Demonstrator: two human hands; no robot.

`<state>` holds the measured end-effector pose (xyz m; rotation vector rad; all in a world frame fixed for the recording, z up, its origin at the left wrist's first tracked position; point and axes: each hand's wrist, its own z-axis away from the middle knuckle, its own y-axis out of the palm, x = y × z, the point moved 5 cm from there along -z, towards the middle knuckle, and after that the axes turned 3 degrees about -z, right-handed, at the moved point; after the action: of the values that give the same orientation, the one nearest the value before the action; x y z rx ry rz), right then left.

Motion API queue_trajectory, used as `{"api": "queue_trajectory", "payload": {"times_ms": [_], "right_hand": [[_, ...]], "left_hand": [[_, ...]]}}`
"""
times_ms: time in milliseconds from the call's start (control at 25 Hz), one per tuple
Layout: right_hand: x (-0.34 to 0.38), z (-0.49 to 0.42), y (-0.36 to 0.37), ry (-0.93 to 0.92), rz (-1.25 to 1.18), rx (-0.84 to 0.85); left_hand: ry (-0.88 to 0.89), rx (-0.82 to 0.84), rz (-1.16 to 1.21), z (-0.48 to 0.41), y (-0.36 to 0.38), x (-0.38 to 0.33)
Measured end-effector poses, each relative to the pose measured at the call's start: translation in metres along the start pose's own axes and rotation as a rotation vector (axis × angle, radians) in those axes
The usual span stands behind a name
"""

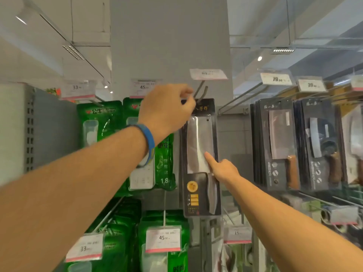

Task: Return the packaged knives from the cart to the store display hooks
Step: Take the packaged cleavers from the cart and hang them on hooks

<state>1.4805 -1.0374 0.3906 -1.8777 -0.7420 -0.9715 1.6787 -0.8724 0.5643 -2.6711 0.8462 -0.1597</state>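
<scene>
Black-carded knife package [199, 195] hangs at centre frame, its top right at the hook [200, 90] under the price tag [208, 74]. The left hand [167, 109] pinches the card's top edge, and the right hand [223, 169] steadies the blister with a straight index finger. Looks like the hanging step. Next: seat the hole, slide it back, let go.

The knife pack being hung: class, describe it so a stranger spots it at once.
Find the central grey pillar. Under its price tag, one black knife pack hangs on a hook. Unlike the green packs left and knife stacks right, it is alone, left hand and right hand touching it.
</scene>
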Motion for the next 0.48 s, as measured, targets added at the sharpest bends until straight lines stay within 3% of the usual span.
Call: {"api": "queue_trajectory", "payload": {"times_ms": [120, 240, 320, 480], "right_hand": [[-0.038, 0.043, 0.006, 0.018, -0.053, -0.087], [-0.069, 0.099, 0.004, -0.104, -0.178, -0.233], [-0.091, 0.142, 0.0, -0.166, -0.308, -0.182], [-0.171, 0.25, -0.036, -0.048, -0.403, -0.055]], "left_hand": [[-0.214, 0.133, 0.248, 0.084, 0.048, 0.031], [-0.516, 0.25, 0.623, 0.185, 0.104, 0.036], [-0.663, 0.296, 0.788, 0.241, 0.131, 0.026], [-0.839, 0.505, 0.959, 0.356, 0.173, -0.022]]}}
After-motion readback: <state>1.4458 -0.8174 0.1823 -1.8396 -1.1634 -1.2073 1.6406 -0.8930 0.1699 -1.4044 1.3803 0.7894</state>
